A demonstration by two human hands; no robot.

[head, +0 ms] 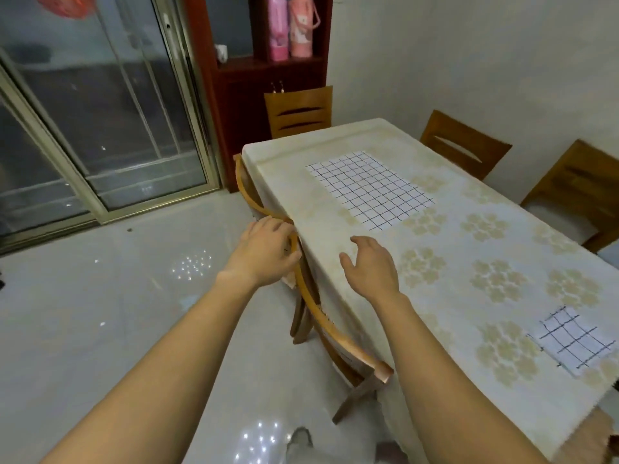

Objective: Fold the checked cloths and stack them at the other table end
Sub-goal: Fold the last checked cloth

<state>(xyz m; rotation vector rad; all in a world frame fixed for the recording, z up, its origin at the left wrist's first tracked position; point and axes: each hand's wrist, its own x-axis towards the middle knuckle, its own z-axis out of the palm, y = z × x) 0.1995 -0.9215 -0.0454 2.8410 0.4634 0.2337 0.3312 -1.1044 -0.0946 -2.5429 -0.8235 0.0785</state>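
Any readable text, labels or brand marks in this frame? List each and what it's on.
None readable.
Two pink flasks on the shelf: printed picture, any lettering too blurred.
White cup on the shelf: dark marks, too small to read.
Spread checked cloth and folded checked cloth: grid lines only.
Tablecloth: flower pattern only.

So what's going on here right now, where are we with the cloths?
Neither hand has a cloth. The left hand rests on the curved back of a chair tucked against the table; the right hand hovers open over the table edge. One checked cloth lies flat at the far end, and a smaller folded cloth sits near the close end.
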